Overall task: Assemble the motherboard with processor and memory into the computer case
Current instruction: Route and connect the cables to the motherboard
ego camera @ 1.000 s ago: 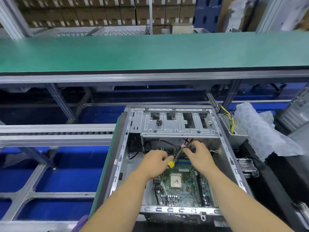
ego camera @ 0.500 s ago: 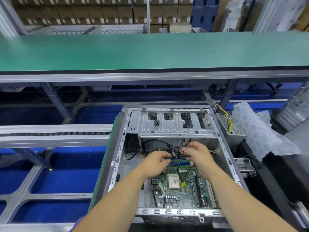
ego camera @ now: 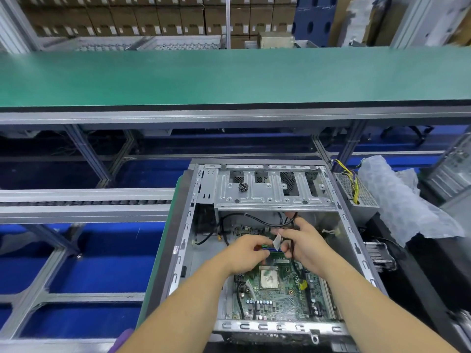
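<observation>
Letting the yellow plug (ego camera: 303, 285) drop lower right onto the board (ego camera: 275, 299), my right hand (ego camera: 303, 247) pinches a tagged cable (ego camera: 277, 242) mid-frame, my left hand (ego camera: 246, 253) curls beside it, grip unclear, ready for plugging in.

**benchwatcher:** standing right behind them, so here's what the arms are doing. Both forearms are bare and reach forward and down, angling in toward each other so the hands nearly meet. left hand (ego camera: 246, 252) is knuckles up, fingers curled under, tips pointing at the other hand.

**solderpaws:** and the right one?

**benchwatcher:** right hand (ego camera: 304, 244) sits a touch further out and higher, back of the hand facing up, fingers bent in a pinch. Thumb and forefinger come together toward the left fingertips. Wrists are pretty straight, elbows out of sight below. Can't tell how hard either hand is squeezing.
</observation>
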Motion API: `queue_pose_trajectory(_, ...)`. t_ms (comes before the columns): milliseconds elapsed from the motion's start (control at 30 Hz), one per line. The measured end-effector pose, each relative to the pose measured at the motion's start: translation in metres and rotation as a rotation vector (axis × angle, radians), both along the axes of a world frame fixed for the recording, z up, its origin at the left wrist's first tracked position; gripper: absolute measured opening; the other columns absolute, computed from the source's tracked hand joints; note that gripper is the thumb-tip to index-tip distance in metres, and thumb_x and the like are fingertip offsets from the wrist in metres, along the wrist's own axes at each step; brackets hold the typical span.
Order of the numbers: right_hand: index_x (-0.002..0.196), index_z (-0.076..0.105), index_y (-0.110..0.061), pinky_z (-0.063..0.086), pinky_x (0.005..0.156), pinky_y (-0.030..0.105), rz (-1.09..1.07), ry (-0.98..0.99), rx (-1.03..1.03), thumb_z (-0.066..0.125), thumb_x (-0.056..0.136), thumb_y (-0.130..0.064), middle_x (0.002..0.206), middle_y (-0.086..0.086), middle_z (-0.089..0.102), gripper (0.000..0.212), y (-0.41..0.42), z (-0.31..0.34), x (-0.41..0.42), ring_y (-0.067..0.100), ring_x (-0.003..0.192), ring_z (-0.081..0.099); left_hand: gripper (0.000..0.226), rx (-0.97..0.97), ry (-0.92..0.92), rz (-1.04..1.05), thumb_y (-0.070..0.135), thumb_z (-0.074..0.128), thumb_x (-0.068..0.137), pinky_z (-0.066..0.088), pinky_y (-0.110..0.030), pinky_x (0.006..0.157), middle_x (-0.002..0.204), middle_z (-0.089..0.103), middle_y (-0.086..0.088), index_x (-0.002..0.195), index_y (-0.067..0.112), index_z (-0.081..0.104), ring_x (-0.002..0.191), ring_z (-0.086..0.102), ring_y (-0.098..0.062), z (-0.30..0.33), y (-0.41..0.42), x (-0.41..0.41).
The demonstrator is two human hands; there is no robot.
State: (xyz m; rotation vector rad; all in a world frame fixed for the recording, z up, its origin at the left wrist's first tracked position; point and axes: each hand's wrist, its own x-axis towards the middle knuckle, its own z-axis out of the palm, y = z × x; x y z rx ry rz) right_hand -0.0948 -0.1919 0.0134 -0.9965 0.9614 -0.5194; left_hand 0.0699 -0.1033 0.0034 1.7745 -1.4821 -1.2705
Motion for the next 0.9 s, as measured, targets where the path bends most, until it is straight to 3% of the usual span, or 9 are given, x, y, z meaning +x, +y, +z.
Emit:
queue_pose_trajectory(100,0.123,0.051,-0.022,0.037,0.043,0.027,0.039,-0.038,0.043,0.06,0.098,-0.002,0.106,0.022,0.074,0.034,-0.001,0.002,-0.002,0.02,0.054,0.054,0.021,-0.011,0.03,-0.007,0.019,0.057,0.097,0.041,-0.024,0.062,0.077,0.061,0.011,0.11,0.028,0.07,0.063,0.049,-0.009,0.003,0.001,0.001)
queue_pose_trajectory(167,0.123,0.051,-0.025,0.036,0.042,0.026,0.05,0.012,0.005,0.062,0.095,-0.001,0.099,0.019,0.076,0.038,-0.001,0.0,-0.003,0.018,0.056,0.055,0.013,-0.004,0.018,-0.007,0.031,0.059,0.094,0.041,-0.025,0.064,0.073,0.058,0.014,0.093,0.028,0.072,0.063,0.049,-0.006,0.007,0.003,0.001)
queue_pose_trajectory(267,0.121,0.054,-0.026,0.039,0.044,0.028,0.025,0.098,-0.093,0.062,0.094,0.002,0.083,0.014,0.074,0.04,-0.003,-0.004,-0.004,0.016,0.055,0.055,0.042,-0.048,-0.091,0.124,0.047,0.049,0.096,0.034,-0.03,0.06,0.065,0.051,-0.001,0.079,0.012,0.064,0.061,0.043,-0.014,0.006,0.003,0.002)
queue_pose_trajectory(333,0.119,0.055,-0.028,0.04,0.045,0.029,0.001,0.12,-0.115,0.061,0.097,-0.002,0.078,0.013,0.073,0.035,-0.005,-0.007,-0.005,0.016,0.054,0.054,0.039,-0.054,-0.241,0.34,0.034,0.047,0.099,0.035,-0.029,0.058,0.065,0.055,-0.006,0.078,0.005,0.061,0.059,0.046,-0.017,0.001,0.001,0.012)
queue_pose_trajectory(433,0.12,0.055,-0.029,0.041,0.045,0.029,-0.012,0.162,-0.129,0.059,0.099,-0.007,0.076,0.014,0.073,0.031,-0.008,-0.008,-0.007,0.016,0.049,0.051,0.028,0.136,-0.447,0.544,0.019,0.048,0.095,0.036,-0.025,0.056,0.065,0.049,-0.002,0.067,0.012,0.046,0.059,0.046,-0.019,-0.01,0.005,0.028)
queue_pose_trajectory(600,0.118,0.056,-0.03,0.043,0.05,0.031,0.046,0.249,-0.197,0.058,0.099,-0.01,0.081,0.013,0.075,0.027,-0.007,-0.01,-0.004,0.019,0.051,0.051,0.026,0.301,-0.572,0.598,0.032,0.049,0.1,0.046,-0.033,0.071,0.094,0.064,-0.006,0.101,0.011,0.064,0.086,0.058,-0.028,-0.026,0.006,0.037)
queue_pose_trajectory(667,0.116,0.056,-0.032,0.042,0.051,0.031,0.045,0.271,-0.209,0.058,0.099,-0.011,0.082,0.011,0.075,0.026,-0.006,-0.01,-0.003,0.02,0.052,0.052,0.029,0.298,-0.497,0.672,0.036,0.055,0.099,0.049,-0.036,0.077,0.104,0.068,-0.011,0.103,0.008,0.062,0.094,0.063,-0.031,-0.027,0.002,0.041)
queue_pose_trajectory(767,0.114,0.057,-0.028,0.042,0.048,0.029,0.028,0.267,-0.213,0.056,0.1,-0.011,0.081,0.01,0.075,0.023,-0.006,-0.011,-0.001,0.02,0.051,0.051,0.027,0.292,-0.45,0.709,0.037,0.059,0.097,0.051,-0.037,0.078,0.106,0.068,-0.012,0.092,0.01,0.056,0.088,0.06,-0.029,-0.03,-0.003,0.043)
queue_pose_trajectory(900,0.113,0.058,-0.026,0.042,0.047,0.029,0.028,0.263,-0.213,0.055,0.1,-0.012,0.079,0.01,0.075,0.019,-0.007,-0.011,0.001,0.021,0.05,0.051,0.02,0.32,-0.461,0.709,0.027,0.056,0.099,0.051,-0.04,0.086,0.117,0.065,-0.01,0.113,0.012,0.059,0.103,0.062,-0.032,-0.034,-0.003,0.047)
